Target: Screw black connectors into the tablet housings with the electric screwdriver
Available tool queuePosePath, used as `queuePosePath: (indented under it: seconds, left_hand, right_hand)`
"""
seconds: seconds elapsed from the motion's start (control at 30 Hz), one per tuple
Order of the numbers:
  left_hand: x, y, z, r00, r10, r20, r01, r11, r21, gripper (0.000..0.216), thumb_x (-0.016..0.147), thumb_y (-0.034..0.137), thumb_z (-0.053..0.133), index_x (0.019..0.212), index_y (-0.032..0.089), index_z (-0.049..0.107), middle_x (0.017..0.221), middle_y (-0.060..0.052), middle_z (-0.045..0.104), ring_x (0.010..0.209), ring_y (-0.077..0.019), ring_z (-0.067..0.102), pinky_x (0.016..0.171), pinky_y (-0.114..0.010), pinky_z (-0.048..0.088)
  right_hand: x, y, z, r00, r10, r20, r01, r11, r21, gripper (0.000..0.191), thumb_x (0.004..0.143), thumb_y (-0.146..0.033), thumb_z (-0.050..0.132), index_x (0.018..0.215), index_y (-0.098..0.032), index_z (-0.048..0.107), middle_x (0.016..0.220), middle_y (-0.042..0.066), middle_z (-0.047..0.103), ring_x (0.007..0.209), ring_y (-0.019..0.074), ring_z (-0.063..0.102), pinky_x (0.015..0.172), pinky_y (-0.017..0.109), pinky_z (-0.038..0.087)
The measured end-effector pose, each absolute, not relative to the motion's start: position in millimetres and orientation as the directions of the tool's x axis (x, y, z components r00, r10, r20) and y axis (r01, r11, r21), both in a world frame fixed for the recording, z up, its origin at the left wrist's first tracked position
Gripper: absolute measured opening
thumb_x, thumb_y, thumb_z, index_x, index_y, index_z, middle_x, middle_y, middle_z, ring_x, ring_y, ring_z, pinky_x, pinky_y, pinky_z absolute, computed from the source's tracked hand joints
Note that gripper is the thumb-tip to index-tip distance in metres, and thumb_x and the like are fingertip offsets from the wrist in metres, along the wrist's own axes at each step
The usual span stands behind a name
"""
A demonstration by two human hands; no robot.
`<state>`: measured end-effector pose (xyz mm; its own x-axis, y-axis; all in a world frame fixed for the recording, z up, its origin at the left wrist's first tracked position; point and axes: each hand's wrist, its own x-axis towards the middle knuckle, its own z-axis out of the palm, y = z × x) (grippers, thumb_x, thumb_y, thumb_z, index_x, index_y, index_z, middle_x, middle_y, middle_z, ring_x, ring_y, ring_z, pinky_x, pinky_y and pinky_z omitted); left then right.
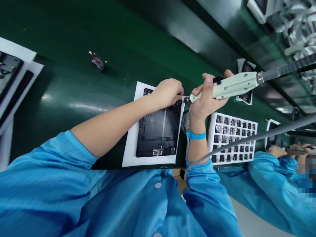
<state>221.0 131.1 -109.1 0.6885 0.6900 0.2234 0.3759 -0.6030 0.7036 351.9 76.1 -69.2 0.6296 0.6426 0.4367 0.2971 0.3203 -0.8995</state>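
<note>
A black flat device panel lies on a white sheet on the green belt. My left hand rests curled on the panel's far right corner, fingers pinched on something too small to name. My right hand is wrapped round a pale electric screwdriver, whose tip points left at the fingers of my left hand. A blue wrist strap circles my right wrist, and the tool's grey cable trails off to the right.
A white tray of small dark parts sits right of my right arm. A small red-wired part lies alone on the belt. More panels on white sheets lie at far left and beyond the screwdriver. A co-worker in a blue sleeve works at right.
</note>
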Motion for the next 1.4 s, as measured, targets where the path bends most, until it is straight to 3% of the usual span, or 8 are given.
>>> queuePosePath:
  seconds: [0.2, 0.37, 0.53, 0.7, 0.97, 1.13, 1.23, 1.4]
  left_hand:
    - [220, 130, -109, 0.691, 0.679, 0.246, 0.376, -0.629, 0.681, 0.022, 0.099, 0.018, 0.07, 0.1, 0.023, 0.092, 0.099, -0.007, 0.083, 0.107, -0.0289, 0.077, 0.095, -0.041, 0.057]
    - [220, 129, -109, 0.692, 0.675, 0.256, 0.367, -0.634, 0.681, 0.021, 0.099, 0.017, 0.071, 0.099, 0.022, 0.091, 0.099, -0.007, 0.083, 0.107, -0.0291, 0.078, 0.095, -0.042, 0.057]
    - [219, 127, -101, 0.694, 0.682, 0.232, 0.394, -0.629, 0.67, 0.021, 0.099, 0.015, 0.071, 0.098, 0.021, 0.091, 0.097, -0.008, 0.083, 0.103, -0.0291, 0.079, 0.091, -0.041, 0.058]
    - [219, 128, -99, 0.7, 0.68, 0.219, 0.407, -0.631, 0.66, 0.022, 0.1, 0.015, 0.07, 0.099, 0.021, 0.091, 0.099, -0.008, 0.084, 0.104, -0.0291, 0.079, 0.091, -0.04, 0.058]
    - [215, 131, -96, 0.729, 0.658, 0.188, 0.427, -0.652, 0.626, 0.018, 0.102, 0.023, 0.074, 0.102, 0.02, 0.091, 0.101, -0.01, 0.085, 0.105, -0.0316, 0.079, 0.094, -0.042, 0.058]
    - [214, 135, -101, 0.718, 0.667, 0.199, 0.414, -0.638, 0.649, 0.018, 0.104, 0.027, 0.074, 0.099, 0.025, 0.091, 0.104, -0.008, 0.086, 0.106, -0.029, 0.078, 0.098, -0.042, 0.058]
    - [214, 135, -105, 0.708, 0.679, 0.195, 0.41, -0.62, 0.669, 0.02, 0.105, 0.029, 0.073, 0.1, 0.026, 0.092, 0.107, -0.007, 0.086, 0.111, -0.0299, 0.077, 0.103, -0.045, 0.058]
    - [213, 135, -106, 0.705, 0.682, 0.197, 0.398, -0.61, 0.685, 0.022, 0.106, 0.032, 0.071, 0.103, 0.026, 0.093, 0.109, -0.007, 0.086, 0.111, -0.03, 0.077, 0.106, -0.046, 0.059]
  right_hand:
    - [352, 78, -73, 0.613, 0.641, 0.463, 0.299, 0.353, -0.886, 0.059, 0.104, -0.053, 0.072, 0.153, -0.026, 0.055, 0.107, 0.001, 0.075, 0.052, 0.0064, 0.053, 0.06, 0.031, 0.061]
    - [353, 76, -77, 0.57, 0.666, 0.48, 0.347, 0.334, -0.876, 0.058, 0.106, -0.059, 0.07, 0.155, -0.032, 0.055, 0.109, 0.002, 0.071, 0.062, 0.0106, 0.068, 0.061, 0.033, 0.064]
    - [347, 73, -73, 0.557, 0.648, 0.519, 0.354, 0.38, -0.854, 0.054, 0.104, -0.059, 0.075, 0.146, -0.03, 0.059, 0.106, 0.0, 0.071, 0.053, 0.0051, 0.058, 0.056, 0.028, 0.059]
    - [347, 75, -77, 0.558, 0.654, 0.511, 0.41, 0.318, -0.855, 0.059, 0.105, -0.063, 0.072, 0.152, -0.031, 0.059, 0.098, -0.001, 0.066, 0.061, 0.011, 0.068, 0.06, 0.032, 0.064]
    - [337, 75, -67, 0.638, 0.638, 0.43, 0.265, 0.342, -0.902, 0.067, 0.096, -0.061, 0.08, 0.147, -0.023, 0.061, 0.09, -0.002, 0.07, 0.053, 0.0091, 0.058, 0.051, 0.028, 0.057]
    - [369, 36, -36, 0.707, 0.485, 0.515, 0.367, 0.372, -0.853, 0.065, 0.099, -0.051, 0.075, 0.156, -0.029, 0.055, 0.104, 0.0, 0.074, 0.051, 0.0071, 0.051, 0.051, 0.028, 0.054]
    - [392, 1, -31, 0.74, 0.389, 0.548, 0.406, 0.39, -0.826, 0.064, 0.096, -0.043, 0.078, 0.155, -0.031, 0.058, 0.092, -0.005, 0.07, 0.047, 0.0069, 0.046, 0.049, 0.028, 0.051]
    - [405, -30, -50, 0.743, 0.443, 0.501, 0.407, 0.295, -0.864, 0.068, 0.095, -0.046, 0.079, 0.156, -0.029, 0.053, 0.088, -0.006, 0.067, 0.05, 0.0071, 0.047, 0.052, 0.028, 0.052]
